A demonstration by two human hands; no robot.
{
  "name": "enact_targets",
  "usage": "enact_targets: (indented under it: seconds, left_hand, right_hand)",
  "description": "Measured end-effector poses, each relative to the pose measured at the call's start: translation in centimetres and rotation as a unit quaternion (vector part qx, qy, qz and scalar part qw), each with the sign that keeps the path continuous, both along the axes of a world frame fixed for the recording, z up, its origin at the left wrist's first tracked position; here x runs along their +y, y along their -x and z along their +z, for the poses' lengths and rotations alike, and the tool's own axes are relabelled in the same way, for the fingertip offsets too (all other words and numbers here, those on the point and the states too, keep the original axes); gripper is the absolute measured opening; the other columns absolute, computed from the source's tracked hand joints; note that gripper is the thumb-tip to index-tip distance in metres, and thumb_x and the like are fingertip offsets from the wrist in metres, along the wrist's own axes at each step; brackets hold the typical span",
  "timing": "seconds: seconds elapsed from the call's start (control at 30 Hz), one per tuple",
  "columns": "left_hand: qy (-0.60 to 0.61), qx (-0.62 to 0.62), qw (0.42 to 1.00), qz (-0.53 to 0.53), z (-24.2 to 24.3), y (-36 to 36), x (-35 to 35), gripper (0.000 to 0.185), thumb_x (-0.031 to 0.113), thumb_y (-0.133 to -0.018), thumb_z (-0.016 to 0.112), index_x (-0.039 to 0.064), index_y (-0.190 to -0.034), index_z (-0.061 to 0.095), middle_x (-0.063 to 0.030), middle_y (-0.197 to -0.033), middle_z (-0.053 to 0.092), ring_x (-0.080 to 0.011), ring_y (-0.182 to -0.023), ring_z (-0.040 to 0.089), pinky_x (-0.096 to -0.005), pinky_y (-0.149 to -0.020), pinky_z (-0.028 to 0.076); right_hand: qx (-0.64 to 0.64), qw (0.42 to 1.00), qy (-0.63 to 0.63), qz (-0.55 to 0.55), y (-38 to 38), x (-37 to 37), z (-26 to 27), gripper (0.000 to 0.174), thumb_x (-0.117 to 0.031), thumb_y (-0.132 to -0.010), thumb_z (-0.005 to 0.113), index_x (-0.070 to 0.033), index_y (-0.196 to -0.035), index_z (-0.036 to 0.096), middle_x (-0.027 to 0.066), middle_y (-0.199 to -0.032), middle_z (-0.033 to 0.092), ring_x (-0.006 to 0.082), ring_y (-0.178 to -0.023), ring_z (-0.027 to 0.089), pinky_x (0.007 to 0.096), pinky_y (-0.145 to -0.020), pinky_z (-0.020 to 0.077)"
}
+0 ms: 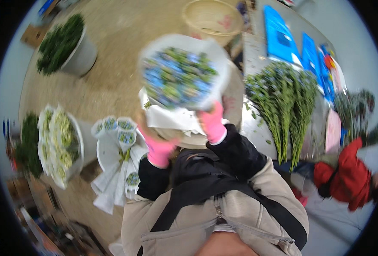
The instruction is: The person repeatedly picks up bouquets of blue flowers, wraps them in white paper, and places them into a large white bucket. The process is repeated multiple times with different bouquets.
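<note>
A bouquet of blue flowers with green leaves [179,75], wrapped in white paper, is held up before me, blurred by motion. My right hand [212,120], in a pink glove with bare fingertips, grips the wrap's lower right edge. My left hand [157,139], gloved likewise, is at the lower left of the wrap; its fingers are blurred and partly hidden, so its grip cannot be told. White paper [169,120] shows between my hands, below the bouquet, over a round beige container.
Left stand a bucket [87,54] of greenery, a bucket of pale green wrapped flowers [62,140] and small wrapped blue bouquets [126,137]. Right, a metal table [256,124] bears loose blue-flowered stems [282,96] and blue packages [280,35]. A person in red [352,179] is beyond. A beige tub [213,19] stands ahead.
</note>
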State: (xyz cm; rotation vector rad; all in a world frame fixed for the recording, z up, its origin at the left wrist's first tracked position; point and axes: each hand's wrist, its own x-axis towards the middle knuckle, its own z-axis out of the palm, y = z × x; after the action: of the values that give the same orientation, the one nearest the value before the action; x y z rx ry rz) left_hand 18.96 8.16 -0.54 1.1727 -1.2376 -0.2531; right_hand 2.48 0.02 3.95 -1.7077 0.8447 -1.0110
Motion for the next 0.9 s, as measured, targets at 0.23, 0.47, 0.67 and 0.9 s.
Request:
enact_targets:
  seconds: [0.23, 0.47, 0.67, 0.9]
  left_hand:
    - [-0.453, -0.293, 0.841, -0.050, -18.6, 5.5, -17.9, 0.055, 0.038, -0.063, 0.076, 0.001, -0.100, 0.060, -0.0145, -0.096, 0.065, -0.0287, -0.090, 0.062, -0.0408, -0.079, 0.047]
    - [-0.282, 0.199, 0.914, -0.212, -13.0, 10.5, -15.6, 0.030, 0.009, -0.076, 0.068, -0.001, -0.103, 0.058, -0.0083, -0.099, 0.060, -0.0174, -0.085, 0.057, -0.0300, -0.079, 0.046]
    - [-0.371, 0.237, 0.865, -0.241, -4.7, 11.1, -10.6, 0.047, 0.018, -0.081, 0.061, 0.002, -0.123, 0.045, -0.0127, -0.118, 0.052, -0.0203, -0.101, 0.053, -0.0350, -0.090, 0.043]
    - [-0.504, 0.057, 0.787, -0.352, -0.1, 19.3, -7.7, 0.045, 0.042, -0.093, 0.042, 0.004, -0.075, 0.057, -0.0035, -0.063, 0.059, -0.0083, -0.048, 0.044, -0.0231, -0.046, 0.033]
  right_hand:
    - [0.019, 0.970, -0.073, -0.230, 5.1, -6.8, -8.7, 0.038, -0.015, -0.078, 0.057, -0.001, -0.113, 0.054, 0.0232, -0.099, 0.059, 0.0356, -0.090, 0.059, 0.0393, -0.077, 0.0474]
    - [0.246, 0.935, -0.191, -0.167, 15.2, -1.0, -12.9, 0.073, -0.031, -0.064, 0.073, -0.004, -0.125, 0.043, 0.0205, -0.120, 0.048, 0.0334, -0.110, 0.048, 0.0389, -0.092, 0.0404]
    - [0.311, 0.934, -0.113, -0.138, 15.2, 0.7, -8.1, 0.054, -0.033, -0.072, 0.067, -0.009, -0.117, 0.045, 0.0130, -0.104, 0.058, 0.0318, -0.099, 0.054, 0.0413, -0.083, 0.0426]
    - [0.395, 0.892, -0.019, -0.217, 21.3, 2.4, -4.7, 0.034, -0.026, -0.071, 0.064, -0.012, -0.100, 0.052, 0.0086, -0.087, 0.062, 0.0276, -0.080, 0.061, 0.0354, -0.068, 0.0473]
